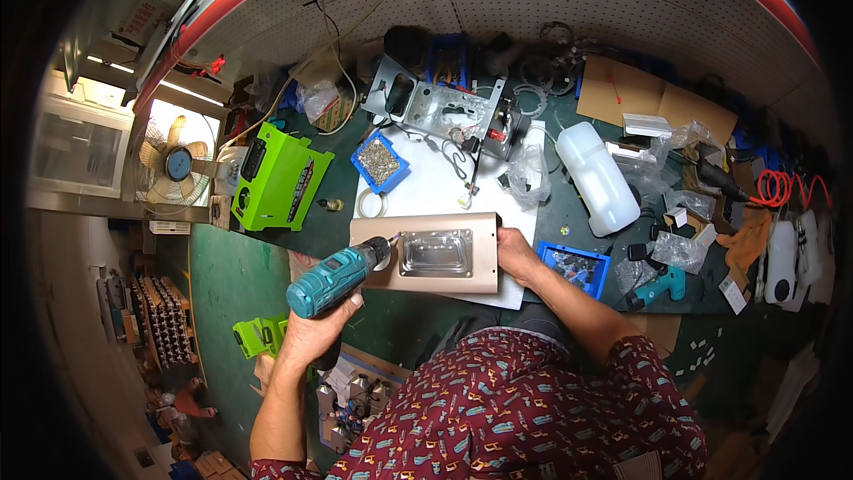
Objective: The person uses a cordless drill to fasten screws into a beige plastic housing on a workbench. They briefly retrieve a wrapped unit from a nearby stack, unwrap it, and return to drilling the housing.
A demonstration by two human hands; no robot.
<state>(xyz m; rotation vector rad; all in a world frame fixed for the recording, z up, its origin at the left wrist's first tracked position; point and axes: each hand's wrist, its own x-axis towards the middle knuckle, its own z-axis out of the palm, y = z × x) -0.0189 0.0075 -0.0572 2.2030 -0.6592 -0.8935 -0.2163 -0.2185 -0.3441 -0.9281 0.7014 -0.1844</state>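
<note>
My left hand [313,331] is wrapped round the grip of a teal cordless drill [330,283]. The drill's tip points at the corner of a clear recessed window [436,253] in a beige metal housing panel [378,229]; whether it touches a screw there is too small to tell. My right hand [515,256] grips the panel's right end, its fingers partly hidden behind the edge. The panel lies across the front of a white sheet [400,200] on the bench.
Beyond the panel are a blue bin of screws [381,163], a tape roll [371,204] and a metal frame with wiring [453,111]. A green housing [280,178] stands left. To the right are a white plastic tank [597,180], a blue parts bin [573,271] and another teal drill [657,288].
</note>
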